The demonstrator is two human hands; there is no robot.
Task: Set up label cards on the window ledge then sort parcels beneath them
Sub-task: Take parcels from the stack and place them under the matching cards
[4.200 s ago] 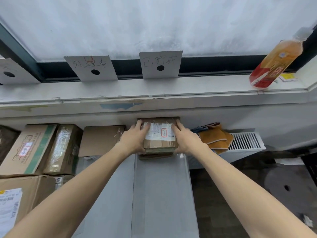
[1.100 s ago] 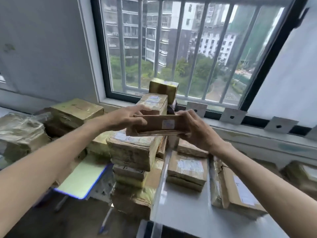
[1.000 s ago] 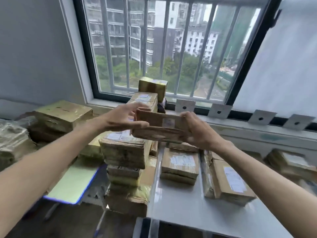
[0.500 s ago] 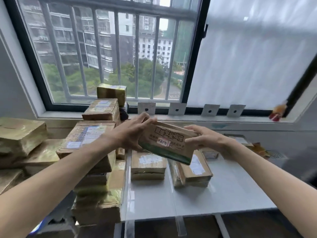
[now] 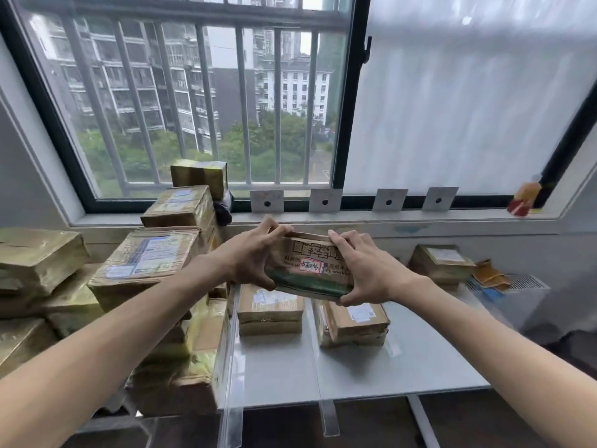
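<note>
A brown cardboard parcel (image 5: 308,270) with green printing and a small red-edged sticker is held up in the air in front of me. My left hand (image 5: 255,257) grips its left end and my right hand (image 5: 365,270) grips its right end. Several white label cards, each with a black dot, lean against the window on the ledge (image 5: 452,218); the leftmost card (image 5: 267,201) and the rightmost card (image 5: 440,198) bound the row. Below them on the white table (image 5: 403,357) lie sorted parcels: one stack (image 5: 269,310), another (image 5: 353,321) and a third (image 5: 441,263) at the far right.
A tall pile of taped parcels (image 5: 151,263) fills the left side, reaching onto the ledge. An orange drink bottle (image 5: 525,197) leans at the ledge's right end. Brown gloves (image 5: 491,276) lie on a white radiator (image 5: 523,282). The floor beyond the table is dark.
After setting a parcel down under a card, I took another from the left pile. Both hands swung it rightward and turned its printed face toward me; my view shifted right with it.
</note>
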